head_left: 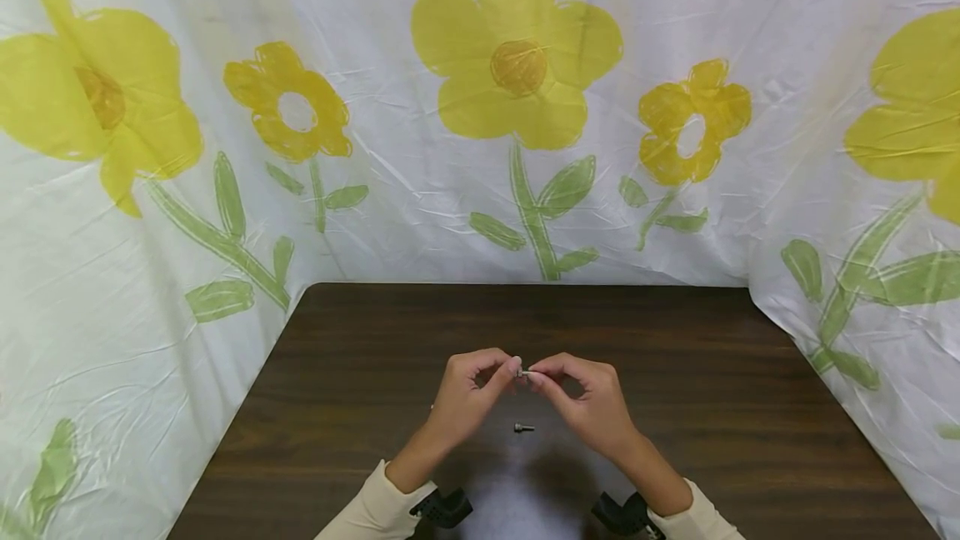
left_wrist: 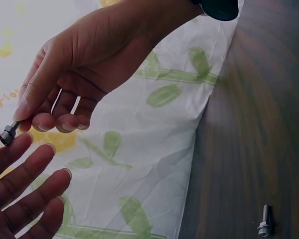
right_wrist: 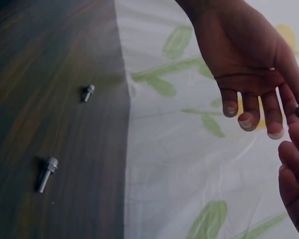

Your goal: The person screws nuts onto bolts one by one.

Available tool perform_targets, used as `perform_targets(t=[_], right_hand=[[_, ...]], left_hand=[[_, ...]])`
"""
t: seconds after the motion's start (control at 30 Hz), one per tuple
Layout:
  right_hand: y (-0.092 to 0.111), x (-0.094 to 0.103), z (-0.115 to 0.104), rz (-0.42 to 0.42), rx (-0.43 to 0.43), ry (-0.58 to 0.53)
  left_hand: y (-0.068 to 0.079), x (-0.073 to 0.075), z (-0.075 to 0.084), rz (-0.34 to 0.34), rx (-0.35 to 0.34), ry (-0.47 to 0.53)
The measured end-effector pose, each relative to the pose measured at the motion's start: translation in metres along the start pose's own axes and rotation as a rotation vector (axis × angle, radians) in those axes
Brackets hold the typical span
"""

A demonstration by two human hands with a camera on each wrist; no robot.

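Note:
A small metal bolt (head_left: 523, 372) is held level between both hands over the table. My left hand (head_left: 462, 398) pinches its thick head end between thumb and fingertip. From the other side, my right hand (head_left: 592, 402) pinches the thin shank with thumb and index finger. In the left wrist view, the held bolt (left_wrist: 9, 134) shows a thicker collar by its head, and the left hand's other fingers are spread. Below the hands, a second bolt (head_left: 523, 427) with a similar collar lies on the table. The right wrist view shows one more bolt (right_wrist: 88, 92) on the wood.
The dark wood table (head_left: 360, 323) reaches back to a white curtain (head_left: 390, 215) printed with yellow flowers, which also hangs along both sides. Black wrist cameras sit on both wrists, the left camera (head_left: 444, 508) and the right camera (head_left: 624, 513), below cream sleeves.

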State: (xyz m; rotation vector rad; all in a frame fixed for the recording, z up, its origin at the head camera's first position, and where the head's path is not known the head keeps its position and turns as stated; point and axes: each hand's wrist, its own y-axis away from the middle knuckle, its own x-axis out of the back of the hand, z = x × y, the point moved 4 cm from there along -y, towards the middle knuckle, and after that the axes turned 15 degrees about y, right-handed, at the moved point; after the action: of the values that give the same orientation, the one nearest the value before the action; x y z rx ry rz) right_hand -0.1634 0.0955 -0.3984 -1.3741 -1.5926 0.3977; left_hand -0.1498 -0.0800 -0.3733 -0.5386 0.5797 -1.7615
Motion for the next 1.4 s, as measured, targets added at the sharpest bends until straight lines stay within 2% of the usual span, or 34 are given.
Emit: perform_targets(t=[0.2,0.3,0.43,0.53,0.67,0.9,1.2,1.27,1.4], right_hand=[[-0.001,0.001,0.0,0.017,0.005,-0.008],[0.0,0.002,0.0,0.028,0.007,-0.009],[0.0,0.002,0.0,0.037,0.008,-0.011],[0.0,0.003,-0.001,0.039,0.007,-0.013],[0.001,0.003,-0.001,0.037,0.001,-0.008],[0.002,0.003,0.0,0.037,-0.005,-0.004],[0.003,0.001,-0.001,0.043,0.013,0.001],[0.003,0.001,-0.002,0.043,0.013,-0.002],[0.002,0.002,-0.002,0.047,0.016,-0.006]], left_hand=[[0.001,0.001,0.0,-0.024,0.023,0.037],[0.003,0.001,-0.001,-0.043,-0.013,0.057],[0.007,0.005,-0.019,-0.03,-0.079,0.044],[0.01,0.008,-0.033,-0.019,-0.1,0.034],[0.009,0.007,-0.032,-0.019,-0.109,0.035],[0.009,0.002,-0.031,0.004,-0.098,0.023],[0.003,-0.005,-0.003,-0.01,-0.046,0.043],[0.003,-0.006,-0.003,-0.008,-0.026,0.036],[0.007,-0.005,-0.017,0.0,0.016,0.029]])
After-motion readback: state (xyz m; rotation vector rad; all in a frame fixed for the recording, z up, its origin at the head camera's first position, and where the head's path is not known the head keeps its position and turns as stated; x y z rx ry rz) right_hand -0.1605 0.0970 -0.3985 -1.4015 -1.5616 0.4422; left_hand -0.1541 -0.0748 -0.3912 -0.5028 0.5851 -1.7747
